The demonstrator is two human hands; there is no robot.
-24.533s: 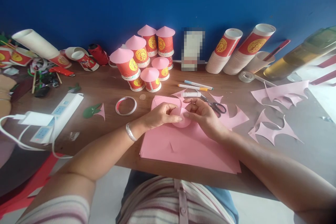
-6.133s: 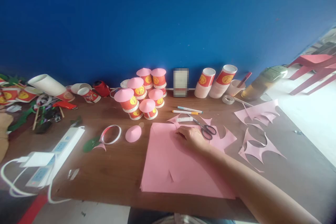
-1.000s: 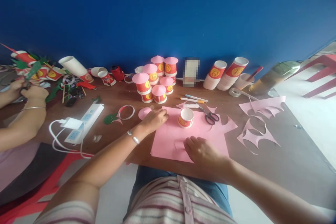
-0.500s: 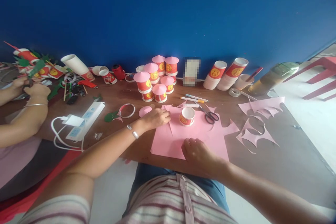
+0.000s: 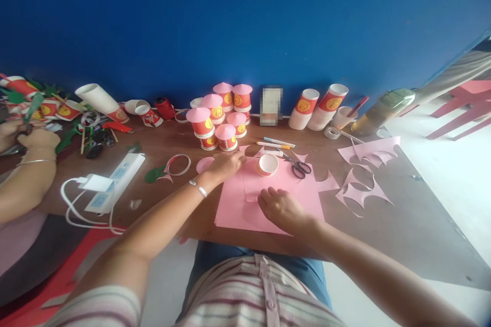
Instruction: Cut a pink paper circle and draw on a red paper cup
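A sheet of pink paper [image 5: 238,209] lies on the table in front of me, with a smaller pink piece [image 5: 251,189] on top of it. My left hand [image 5: 229,164] has its fingers closed at the upper left edge of the smaller piece. At its lower right, my right hand [image 5: 282,208] is curled down with the fingers bent onto the paper; the fingertips are partly hidden. A paper cup [image 5: 267,165] stands just beyond, between the hands. Black-handled scissors [image 5: 301,168] rest to the right of the cup.
Cup lanterns with pink cone tops [image 5: 225,135] stand against the wall. Pink offcuts [image 5: 366,194] lie at right, near stacked cups [image 5: 330,107] and a bottle [image 5: 383,110]. A power strip [image 5: 115,184] is at left, beside a co-worker's hand [image 5: 40,138] with scissors.
My right hand has moved slightly up and left relative to the paper, and the smaller pink piece has shifted under the hands. The camera has turned a little to the right.
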